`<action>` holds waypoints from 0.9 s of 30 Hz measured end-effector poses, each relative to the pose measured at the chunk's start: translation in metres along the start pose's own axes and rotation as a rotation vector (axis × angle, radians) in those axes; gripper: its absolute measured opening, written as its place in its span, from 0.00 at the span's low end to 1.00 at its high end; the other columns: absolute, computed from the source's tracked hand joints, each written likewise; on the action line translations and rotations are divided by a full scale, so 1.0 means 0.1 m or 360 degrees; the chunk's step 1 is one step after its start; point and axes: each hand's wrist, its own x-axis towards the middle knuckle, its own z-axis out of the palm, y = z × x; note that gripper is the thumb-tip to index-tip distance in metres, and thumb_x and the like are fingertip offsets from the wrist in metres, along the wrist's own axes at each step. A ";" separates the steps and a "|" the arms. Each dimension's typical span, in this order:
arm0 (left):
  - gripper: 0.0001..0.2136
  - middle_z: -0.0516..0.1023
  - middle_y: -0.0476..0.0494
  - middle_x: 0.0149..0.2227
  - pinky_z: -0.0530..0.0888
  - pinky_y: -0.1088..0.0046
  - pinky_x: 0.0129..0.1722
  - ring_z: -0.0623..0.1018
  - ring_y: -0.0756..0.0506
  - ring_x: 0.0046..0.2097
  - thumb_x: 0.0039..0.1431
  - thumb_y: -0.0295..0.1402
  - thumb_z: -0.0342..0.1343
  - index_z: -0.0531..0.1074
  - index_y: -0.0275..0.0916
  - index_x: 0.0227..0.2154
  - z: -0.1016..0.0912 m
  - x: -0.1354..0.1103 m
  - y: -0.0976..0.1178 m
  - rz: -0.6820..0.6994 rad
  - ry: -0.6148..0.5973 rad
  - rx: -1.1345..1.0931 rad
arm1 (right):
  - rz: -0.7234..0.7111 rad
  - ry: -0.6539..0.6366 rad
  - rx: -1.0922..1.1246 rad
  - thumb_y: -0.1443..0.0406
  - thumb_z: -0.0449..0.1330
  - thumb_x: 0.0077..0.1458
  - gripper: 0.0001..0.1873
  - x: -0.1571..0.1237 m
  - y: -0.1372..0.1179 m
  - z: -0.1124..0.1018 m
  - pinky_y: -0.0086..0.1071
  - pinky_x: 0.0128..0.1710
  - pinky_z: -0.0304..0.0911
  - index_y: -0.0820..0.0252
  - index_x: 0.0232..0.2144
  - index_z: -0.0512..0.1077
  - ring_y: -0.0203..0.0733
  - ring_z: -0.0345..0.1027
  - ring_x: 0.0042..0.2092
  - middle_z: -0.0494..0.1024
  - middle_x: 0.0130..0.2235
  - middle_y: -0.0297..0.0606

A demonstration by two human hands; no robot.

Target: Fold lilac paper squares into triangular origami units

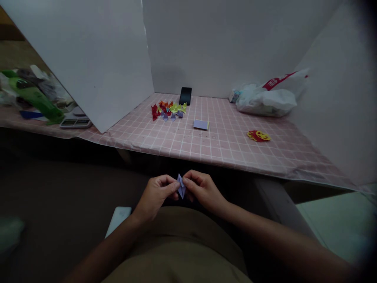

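A small purple piece of folded origami paper point(181, 188), shaped like a narrow diamond, is held upright over my lap, in front of the table edge. My left hand point(157, 193) pinches its left side between thumb and fingers. On the opposite side, my right hand point(204, 190) is closed on the paper with thumb and forefinger. On the table beyond, a stack of purple paper squares point(201, 124) lies with a yellow edge showing. Behind it to the left sits a cluster of small folded paper pieces point(169, 108) in red, orange, yellow and purple.
A pink checked cloth covers the table point(224, 147). On it are a black phone point(185, 96), red and yellow cut-outs point(258, 136) and a white plastic bag point(266, 101). White panels point(229, 47) enclose the table; a scale point(75, 122) and green bottle point(37, 98) lie left. A pale device point(119, 218) rests beside my lap.
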 end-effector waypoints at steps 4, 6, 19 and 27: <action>0.10 0.76 0.48 0.21 0.69 0.75 0.30 0.73 0.50 0.25 0.50 0.38 0.65 0.77 0.36 0.24 -0.01 -0.01 0.00 -0.0018 -0.0032 -0.0025 | 0.0031 -0.0062 0.0109 0.55 0.61 0.57 0.15 0.02 0.02 -0.02 0.25 0.19 0.54 0.60 0.27 0.68 0.30 0.60 0.19 0.70 0.22 0.28; 0.10 0.77 0.48 0.22 0.71 0.74 0.31 0.74 0.50 0.26 0.49 0.39 0.66 0.78 0.36 0.25 -0.02 0.00 -0.02 -0.0047 -0.0063 -0.0136 | 0.0025 -0.0056 0.0138 0.54 0.61 0.57 0.16 0.03 0.04 -0.02 0.25 0.19 0.54 0.60 0.27 0.68 0.30 0.60 0.19 0.70 0.21 0.28; 0.10 0.76 0.49 0.21 0.69 0.76 0.30 0.73 0.51 0.25 0.49 0.39 0.66 0.78 0.36 0.25 -0.03 0.00 0.01 -0.0088 -0.0073 -0.0084 | 0.0071 0.0024 0.0063 0.56 0.59 0.58 0.14 0.00 0.05 0.03 0.25 0.16 0.50 0.59 0.26 0.67 0.30 0.56 0.17 0.67 0.20 0.28; 0.11 0.74 0.50 0.20 0.67 0.75 0.29 0.71 0.51 0.24 0.51 0.39 0.63 0.74 0.36 0.23 -0.02 -0.02 0.03 -0.0005 -0.0053 0.0123 | -0.0031 0.0079 -0.0064 0.58 0.57 0.60 0.13 -0.04 0.06 0.06 0.26 0.19 0.52 0.59 0.27 0.67 0.32 0.57 0.20 0.67 0.20 0.28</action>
